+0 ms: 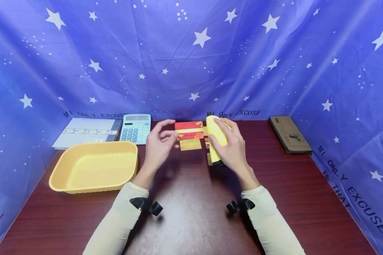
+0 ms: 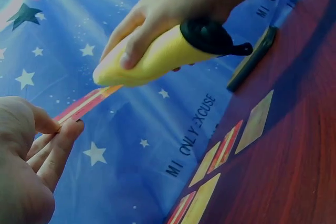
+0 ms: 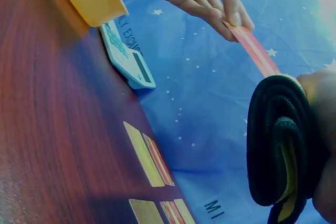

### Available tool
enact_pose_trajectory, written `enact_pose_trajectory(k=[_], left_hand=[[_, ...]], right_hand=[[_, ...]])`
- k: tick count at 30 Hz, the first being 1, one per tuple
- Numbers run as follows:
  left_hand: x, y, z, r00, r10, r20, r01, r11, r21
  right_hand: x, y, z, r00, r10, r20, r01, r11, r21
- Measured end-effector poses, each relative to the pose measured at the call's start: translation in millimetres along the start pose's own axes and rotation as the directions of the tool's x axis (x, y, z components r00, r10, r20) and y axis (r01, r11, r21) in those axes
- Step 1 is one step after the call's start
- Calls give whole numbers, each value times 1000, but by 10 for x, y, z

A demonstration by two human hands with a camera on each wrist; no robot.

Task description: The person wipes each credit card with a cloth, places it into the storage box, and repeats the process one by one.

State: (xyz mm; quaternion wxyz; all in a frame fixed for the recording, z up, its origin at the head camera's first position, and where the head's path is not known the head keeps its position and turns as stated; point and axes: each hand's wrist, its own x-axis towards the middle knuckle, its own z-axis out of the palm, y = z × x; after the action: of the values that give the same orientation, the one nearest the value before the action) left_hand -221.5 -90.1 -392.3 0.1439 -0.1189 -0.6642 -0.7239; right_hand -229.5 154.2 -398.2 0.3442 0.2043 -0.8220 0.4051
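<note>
A red card (image 1: 188, 127) with a pale stripe is held up above the table, pinched at one end between the thumb and fingers of my left hand (image 1: 159, 145). My right hand (image 1: 233, 147) grips a folded yellow cloth (image 2: 163, 59) with a black edge. In the left wrist view the cloth meets the card's far end and hides part of it. Below them, several gold and red cards lie on the table, among them a gold card (image 2: 255, 121) and a red-striped card (image 2: 224, 147).
Left of my hands stand a yellow tub (image 1: 92, 189), a light blue calculator (image 1: 135, 129) and a silver-grey box (image 1: 83, 136) with a patterned band. A brown zipped wallet (image 1: 290, 134) lies at the back right. Star-printed blue fabric (image 1: 191, 71) surrounds the dark red table (image 1: 191, 212).
</note>
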Motion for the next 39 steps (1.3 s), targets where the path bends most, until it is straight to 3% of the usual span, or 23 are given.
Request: enact_pose_trajectory(k=[7, 12, 17, 20, 26, 33, 39], left_hand=[[26, 31, -84, 998, -15, -58, 20, 996, 81], [33, 60, -114, 997, -40, -65, 47, 993, 106], [27, 76, -124, 1000, -6, -29, 9, 994, 107], [25, 79, -122, 1000, 11, -11, -10, 995, 101], [17, 63, -107, 1000, 6, 9, -7, 996, 85], [11, 39, -85, 1000, 13, 6, -13, 998, 68], [-7, 67, -88, 996, 55, -69, -36, 967, 254]], right_hand=[[40, -16, -65, 995, 98, 37, -103, 975, 194], [74, -200, -133, 992, 117, 48, -125, 965, 231], [103, -411, -206, 990, 126, 56, -136, 959, 247], [96, -378, -194, 991, 124, 53, -133, 960, 247], [51, -105, -108, 992, 117, 57, -127, 966, 224], [42, -52, -107, 993, 98, 71, -112, 968, 224], [42, -48, -104, 994, 86, 63, -99, 969, 227]])
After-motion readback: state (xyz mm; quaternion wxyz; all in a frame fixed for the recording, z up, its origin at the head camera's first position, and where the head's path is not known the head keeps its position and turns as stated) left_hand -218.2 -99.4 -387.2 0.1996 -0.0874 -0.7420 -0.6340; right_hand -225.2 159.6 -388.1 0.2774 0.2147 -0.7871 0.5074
